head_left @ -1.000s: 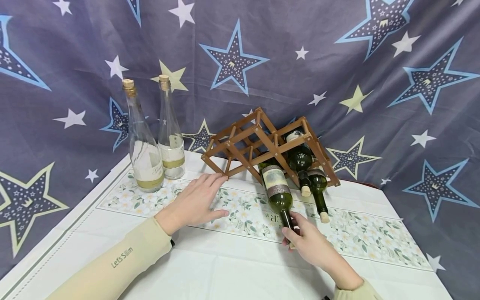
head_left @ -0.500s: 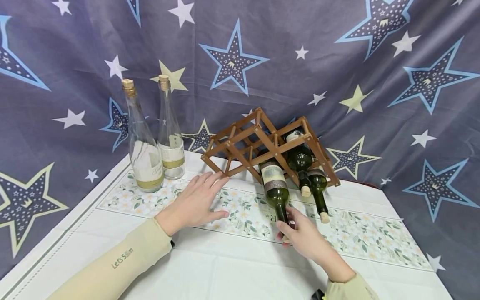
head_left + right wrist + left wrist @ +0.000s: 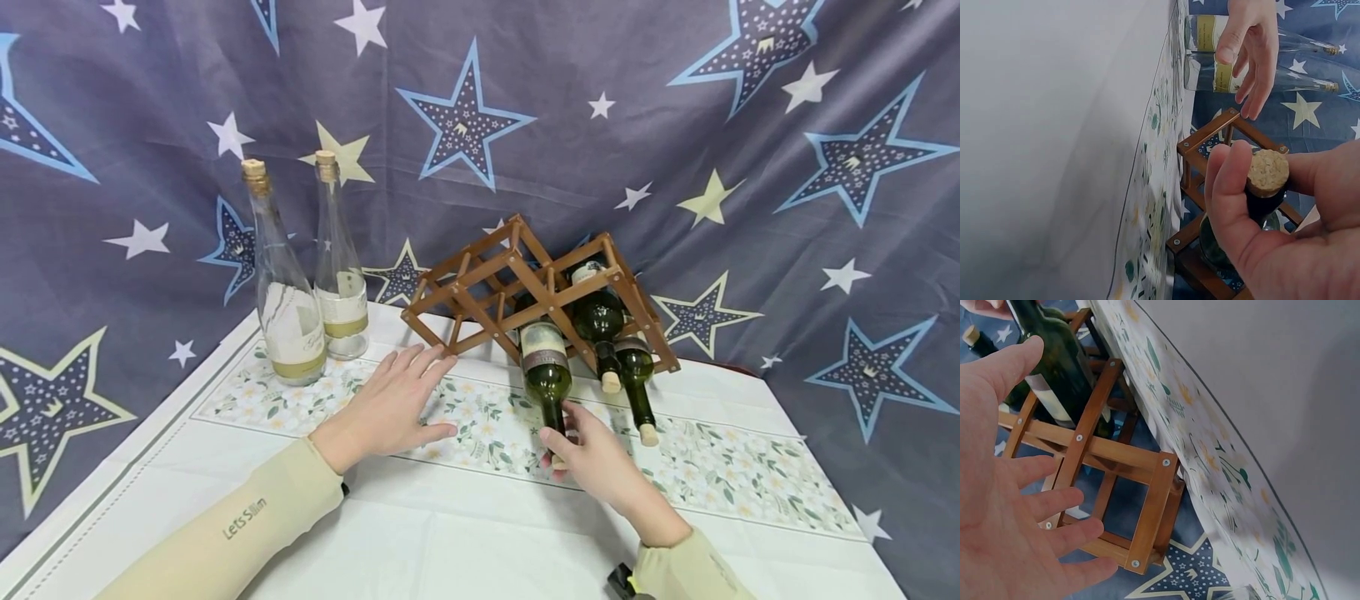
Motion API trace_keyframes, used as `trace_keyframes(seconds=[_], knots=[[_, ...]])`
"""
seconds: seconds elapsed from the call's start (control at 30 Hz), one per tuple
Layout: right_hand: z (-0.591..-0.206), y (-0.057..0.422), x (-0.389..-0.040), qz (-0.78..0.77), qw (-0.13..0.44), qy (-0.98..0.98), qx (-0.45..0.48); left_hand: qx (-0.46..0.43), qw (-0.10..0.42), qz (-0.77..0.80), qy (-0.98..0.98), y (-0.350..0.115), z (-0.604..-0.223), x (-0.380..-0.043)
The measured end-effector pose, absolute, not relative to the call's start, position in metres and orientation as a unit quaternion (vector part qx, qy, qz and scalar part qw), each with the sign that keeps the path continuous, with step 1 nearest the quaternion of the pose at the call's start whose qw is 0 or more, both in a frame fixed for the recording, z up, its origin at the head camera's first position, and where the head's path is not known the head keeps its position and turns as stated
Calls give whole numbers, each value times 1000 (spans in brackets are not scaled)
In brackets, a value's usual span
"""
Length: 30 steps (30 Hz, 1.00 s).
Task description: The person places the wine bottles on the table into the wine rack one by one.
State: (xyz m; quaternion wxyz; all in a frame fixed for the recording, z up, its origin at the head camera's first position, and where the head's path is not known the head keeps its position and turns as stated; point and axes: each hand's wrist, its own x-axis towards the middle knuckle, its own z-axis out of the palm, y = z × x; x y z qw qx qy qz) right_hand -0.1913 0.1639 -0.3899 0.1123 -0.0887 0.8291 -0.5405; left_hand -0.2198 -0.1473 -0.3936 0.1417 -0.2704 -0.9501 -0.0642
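A wooden lattice wine rack (image 3: 525, 292) stands on the table. My right hand (image 3: 581, 446) grips the corked neck of a dark green wine bottle (image 3: 545, 367) whose body lies in a lower slot of the rack; the right wrist view shows fingers (image 3: 1232, 194) curled round the cork end (image 3: 1267, 172). Two more green bottles (image 3: 607, 325) lie in the rack beside it. My left hand (image 3: 397, 400) rests flat on the tablecloth with straight fingers just before the rack's left end (image 3: 1147, 506), holding nothing.
Two clear glass bottles (image 3: 288, 300) with corks stand upright at the back left. A white cloth with a floral band (image 3: 735, 483) covers the table. A star-patterned blue curtain (image 3: 480, 117) hangs close behind the rack.
My right hand has pushed the green bottle farther back into the rack's lower slot. The left hand has stayed in place.
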Motion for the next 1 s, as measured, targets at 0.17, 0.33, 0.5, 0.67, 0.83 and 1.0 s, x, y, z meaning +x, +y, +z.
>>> trace_keyframes(seconds=[0.17, 0.33, 0.5, 0.67, 0.83, 1.0], knots=[[-391, 160, -199, -554, 116, 819, -93, -271, 142, -64, -950, -147, -394, -220], [-392, 155, -206, -561, 107, 813, -112, -266, 136, -64, -952, -148, -395, -220], [-393, 152, -213, -570, 104, 808, -108, -270, 138, -69, -950, -148, -395, -220], [-392, 150, -221, -576, 100, 805, -103, -272, 138, -70, -950, -147, -394, -221], [-393, 147, -230, -576, 94, 806, -99, -269, 133, -69, -951, -147, -393, -221], [-393, 145, -234, -577, 100, 808, -70, -271, 134, -74, -950, -147, -395, -221]])
